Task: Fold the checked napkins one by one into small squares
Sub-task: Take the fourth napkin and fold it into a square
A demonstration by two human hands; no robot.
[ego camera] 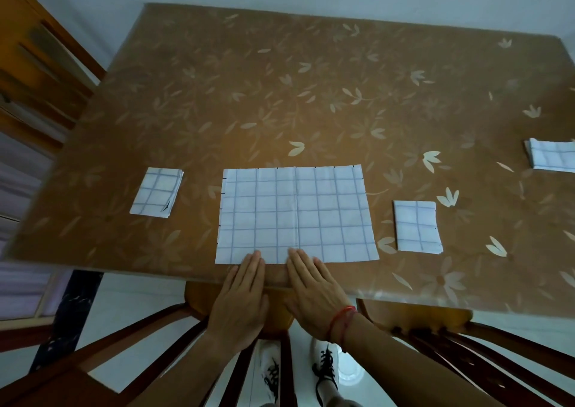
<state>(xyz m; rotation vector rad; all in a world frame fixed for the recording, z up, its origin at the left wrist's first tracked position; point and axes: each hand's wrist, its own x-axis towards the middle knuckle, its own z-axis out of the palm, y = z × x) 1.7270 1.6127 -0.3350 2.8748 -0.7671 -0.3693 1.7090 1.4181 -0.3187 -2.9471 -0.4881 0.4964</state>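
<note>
L→R on table [311,74]: done square [156,192] at left, then L hand [242,291] and R hand [314,285] side by side, both flat, fingers straight, tips pressing the near edge of the centre napkin [297,215], gripping nothing. 2nd square [417,227] lies just right of it, stack [550,154] at far right edge. Looks like the smoothing step on a half-folded sheet w/ a vertical crease mid-way. Next imo: pinch one short side's corners, carry across, align edges, press flat.
</note>
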